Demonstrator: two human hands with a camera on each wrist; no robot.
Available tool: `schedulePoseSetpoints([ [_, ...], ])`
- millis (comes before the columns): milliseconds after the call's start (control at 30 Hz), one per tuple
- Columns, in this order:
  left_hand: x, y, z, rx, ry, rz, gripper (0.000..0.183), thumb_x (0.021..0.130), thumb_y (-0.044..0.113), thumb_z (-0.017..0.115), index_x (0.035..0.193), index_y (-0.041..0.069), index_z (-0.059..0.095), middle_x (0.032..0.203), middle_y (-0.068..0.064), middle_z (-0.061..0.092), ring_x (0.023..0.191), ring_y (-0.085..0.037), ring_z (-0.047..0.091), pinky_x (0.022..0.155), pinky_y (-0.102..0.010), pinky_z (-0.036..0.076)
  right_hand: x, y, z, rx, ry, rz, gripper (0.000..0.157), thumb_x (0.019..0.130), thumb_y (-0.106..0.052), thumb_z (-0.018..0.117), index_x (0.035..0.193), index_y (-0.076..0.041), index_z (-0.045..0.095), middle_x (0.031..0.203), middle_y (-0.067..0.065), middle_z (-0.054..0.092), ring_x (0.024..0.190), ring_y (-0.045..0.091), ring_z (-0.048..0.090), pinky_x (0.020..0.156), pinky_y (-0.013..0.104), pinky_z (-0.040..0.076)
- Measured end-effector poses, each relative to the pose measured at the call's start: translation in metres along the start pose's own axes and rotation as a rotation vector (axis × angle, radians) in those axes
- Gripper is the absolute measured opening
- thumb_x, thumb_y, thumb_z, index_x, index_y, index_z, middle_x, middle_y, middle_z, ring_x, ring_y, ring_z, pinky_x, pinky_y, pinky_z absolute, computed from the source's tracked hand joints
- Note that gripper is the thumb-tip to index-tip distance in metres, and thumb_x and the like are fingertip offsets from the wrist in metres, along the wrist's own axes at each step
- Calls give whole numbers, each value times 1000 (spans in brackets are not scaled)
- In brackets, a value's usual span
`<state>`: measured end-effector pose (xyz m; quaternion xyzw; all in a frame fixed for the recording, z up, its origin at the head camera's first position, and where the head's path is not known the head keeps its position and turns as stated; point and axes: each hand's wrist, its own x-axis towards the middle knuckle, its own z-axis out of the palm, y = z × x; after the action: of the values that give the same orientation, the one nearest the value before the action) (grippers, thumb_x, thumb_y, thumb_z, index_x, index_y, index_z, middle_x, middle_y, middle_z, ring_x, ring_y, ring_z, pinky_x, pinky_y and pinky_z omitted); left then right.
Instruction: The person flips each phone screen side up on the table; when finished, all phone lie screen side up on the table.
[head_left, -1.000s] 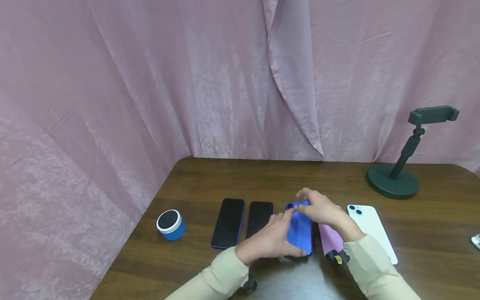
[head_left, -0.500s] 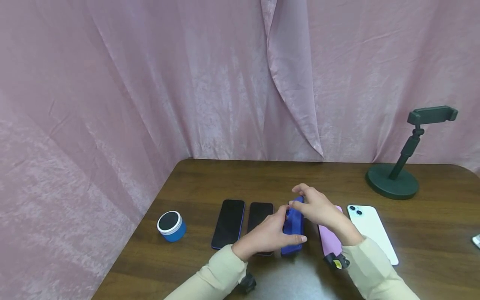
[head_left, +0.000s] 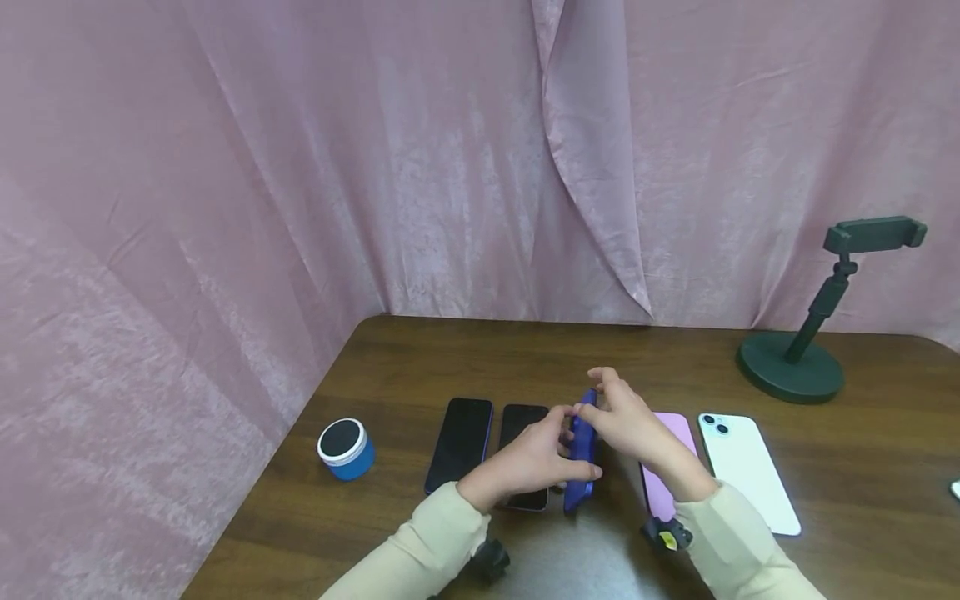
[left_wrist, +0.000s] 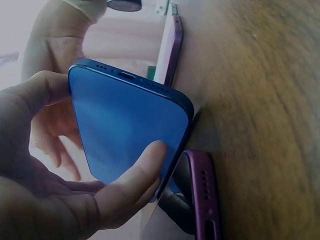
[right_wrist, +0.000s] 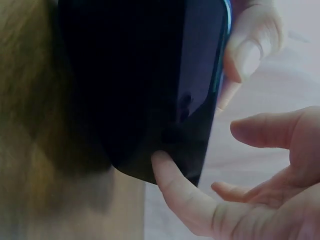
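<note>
A person's bare left hand [head_left: 525, 462] holds a flat blue-backed phone with a black screen [head_left: 582, 446] just above the shiny brown wooden table [head_left: 525, 350]. The phone is tipped up on its long side, with its back turned to the left hand and its screen to the right. I can't tell if its low edge touches the wood. The left hand's fingers are bent round the phone and pinch it: one tip lies on the blue back, another at the edge. The bare right hand [head_left: 633, 425] has its fingers spread apart and grips nothing; one fingertip touches the screen near its end. Just left of the blue phone, partly behind the left hand, lies a thin black phone [head_left: 520, 421], and past it a black-screened phone with a blue edge [head_left: 461, 442]. A blue jar with a white rim and dark top [head_left: 347, 450] sits further left. By the right arm lie a pinkish-purple phone [head_left: 660, 496] and a white phone with two round cameras [head_left: 750, 475]. A dark green phone stand [head_left: 821, 306] is behind them, before a shiny pink curtain [head_left: 375, 167].
</note>
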<state>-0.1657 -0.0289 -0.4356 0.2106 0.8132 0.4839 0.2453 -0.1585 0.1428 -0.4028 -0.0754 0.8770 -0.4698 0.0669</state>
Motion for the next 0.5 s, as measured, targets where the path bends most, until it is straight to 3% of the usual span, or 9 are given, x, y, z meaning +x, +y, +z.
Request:
schedulePoseSetpoints([
  [167,-1,1,-6,-113,-26,-13,68,86,14,77,142,4,39,121,-17,62,82,-17,71,63,-36,59,3,3,4,131,-89,36,65,101,-12,56,145,18,19,139,43,39,117,47,57,92,55,52],
  [333,-3,0,-11,-186,-44,-36,62,87,5,74,140,2,42,110,-14,61,73,-23,70,62,-38,59,4,9,9,232,-168,35,62,100,-7,56,142,23,21,132,42,47,117,48,57,88,55,53],
  [500,-4,3,-11,-199,-50,-23,57,88,0,68,139,-1,41,108,-15,61,80,-23,68,63,-37,60,5,13,11,283,-229,59,61,102,-7,55,145,19,22,125,35,57,113,46,61,85,56,54],
])
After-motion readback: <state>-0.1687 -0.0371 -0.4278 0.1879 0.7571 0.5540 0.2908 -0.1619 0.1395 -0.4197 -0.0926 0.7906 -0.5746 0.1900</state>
